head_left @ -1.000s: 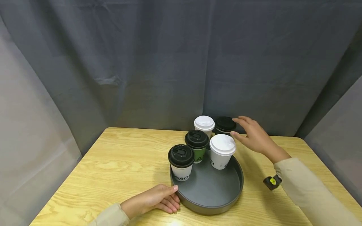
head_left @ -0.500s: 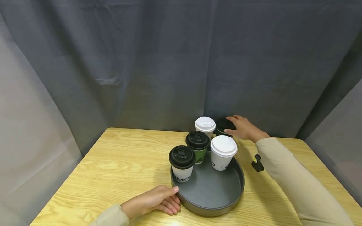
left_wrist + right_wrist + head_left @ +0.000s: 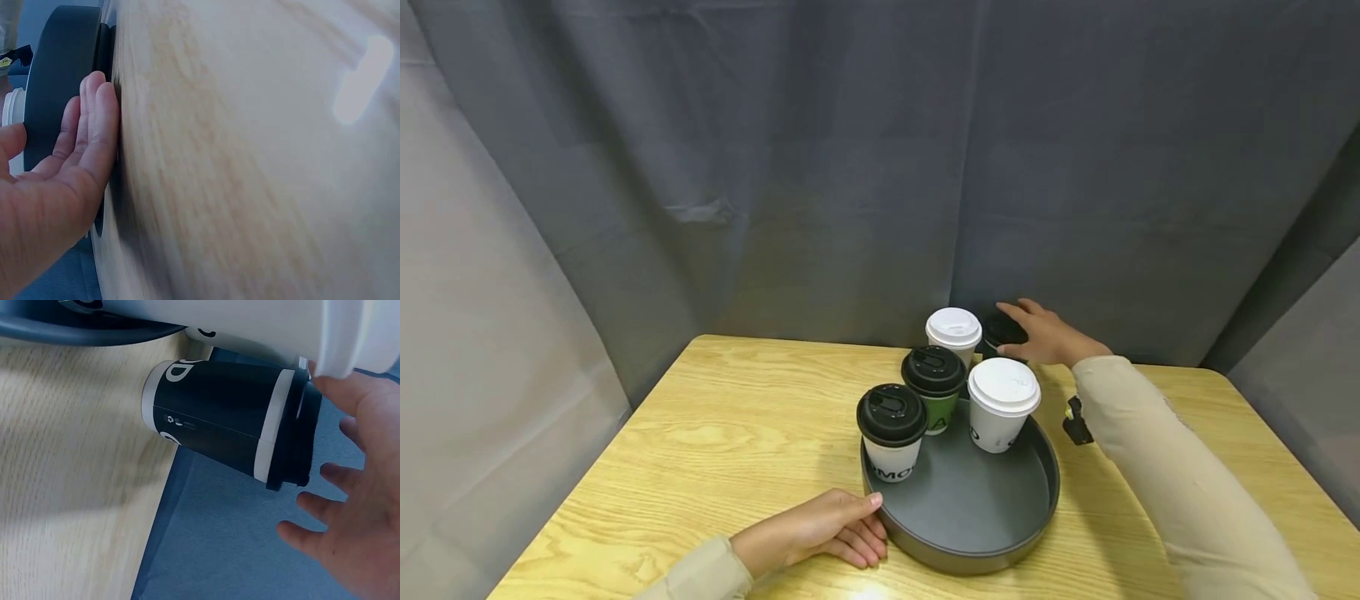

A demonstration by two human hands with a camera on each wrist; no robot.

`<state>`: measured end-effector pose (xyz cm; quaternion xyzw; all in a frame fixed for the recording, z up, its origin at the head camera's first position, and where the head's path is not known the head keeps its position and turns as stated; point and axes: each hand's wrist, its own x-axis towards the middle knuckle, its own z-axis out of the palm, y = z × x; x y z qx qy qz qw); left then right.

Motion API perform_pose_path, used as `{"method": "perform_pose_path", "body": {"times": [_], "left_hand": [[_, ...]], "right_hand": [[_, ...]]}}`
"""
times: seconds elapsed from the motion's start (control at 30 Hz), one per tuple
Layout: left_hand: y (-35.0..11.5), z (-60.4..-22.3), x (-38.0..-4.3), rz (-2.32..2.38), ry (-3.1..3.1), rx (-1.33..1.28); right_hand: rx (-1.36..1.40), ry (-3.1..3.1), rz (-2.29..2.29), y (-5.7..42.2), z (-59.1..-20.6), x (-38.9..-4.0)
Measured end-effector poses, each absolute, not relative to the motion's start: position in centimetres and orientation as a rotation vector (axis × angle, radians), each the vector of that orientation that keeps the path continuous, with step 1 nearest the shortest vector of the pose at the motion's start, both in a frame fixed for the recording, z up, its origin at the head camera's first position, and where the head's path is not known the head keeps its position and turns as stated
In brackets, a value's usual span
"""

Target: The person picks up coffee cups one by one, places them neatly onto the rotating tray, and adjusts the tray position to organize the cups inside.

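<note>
My left hand (image 3: pixel 831 529) lies at the near left side of a round dark grey tray (image 3: pixel 970 521). Its thumb touches the rim, and its fairly straight fingers (image 3: pixel 94 134) lie along the outer wall. At the back, my right hand (image 3: pixel 1045 335) reaches over a black paper cup (image 3: pixel 215 419) with a black lid (image 3: pixel 300 434). Its spread fingers (image 3: pixel 312 540) are beside the lid; the right wrist view shows a gap between most of them and it. The tray bears a white cup with black lid (image 3: pixel 891 457), a green cup (image 3: pixel 938 410) and a white-lidded cup (image 3: pixel 996 427).
Another white-lidded cup (image 3: pixel 955 329) stands behind the green one, left of the black cup. Everything sits on a light wooden table (image 3: pixel 760 417). A dark grey curtain (image 3: pixel 820 167) hangs close behind the table's back edge.
My right hand has moved left and further back, from beside the black cup to over its lid. My left hand keeps its place at the tray. The view has shifted slightly.
</note>
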<state>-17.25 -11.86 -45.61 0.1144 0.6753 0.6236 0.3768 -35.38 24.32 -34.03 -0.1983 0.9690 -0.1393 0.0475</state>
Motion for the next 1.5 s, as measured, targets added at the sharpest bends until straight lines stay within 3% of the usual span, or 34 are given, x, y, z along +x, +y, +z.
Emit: {"method": "perform_pose_path", "body": {"times": [0.97,1.3,1.5], "left_hand": [[-11.8,-46.2,-17.3,1.593,1.723,0.291],[-11.7,-45.9,-17.3,1.608,1.715,0.278],[-11.9,-46.0,-17.2,1.633,1.706,0.276]], "right_hand": [[-0.580,3.064,-0.487,25.7,-36.6,-36.0],[-0.533,3.099,-0.638,29.7,-36.1,-33.2],[-0.466,3.192,-0.682,32.0,-36.1,-29.5]]}}
